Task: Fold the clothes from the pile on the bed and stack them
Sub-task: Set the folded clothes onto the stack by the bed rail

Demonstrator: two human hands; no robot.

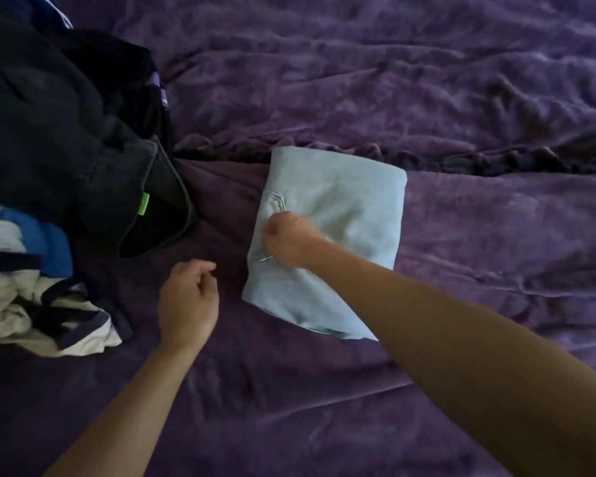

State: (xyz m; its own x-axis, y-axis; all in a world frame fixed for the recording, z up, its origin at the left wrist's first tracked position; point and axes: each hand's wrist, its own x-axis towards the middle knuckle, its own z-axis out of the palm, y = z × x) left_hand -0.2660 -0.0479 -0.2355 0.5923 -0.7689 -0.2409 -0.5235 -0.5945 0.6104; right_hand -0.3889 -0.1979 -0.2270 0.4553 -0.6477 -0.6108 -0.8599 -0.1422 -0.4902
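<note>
A folded light blue garment [344, 208] lies on the purple bedspread [427, 98] near the middle of the view. My right hand [288, 241] sits on its left part with fingers curled down into the cloth, seemingly pinching a bit of the fabric. My left hand [188, 304] hovers over the bedspread just left of the garment, fingers loosely curled and holding nothing. The pile of unfolded clothes [59, 139] fills the left side.
The pile holds dark garments, one with a small green tag [144, 204], plus a blue piece [49, 246] and white and navy cloth [42, 315] at its near end. A ridge in the bedspread runs across behind the folded garment.
</note>
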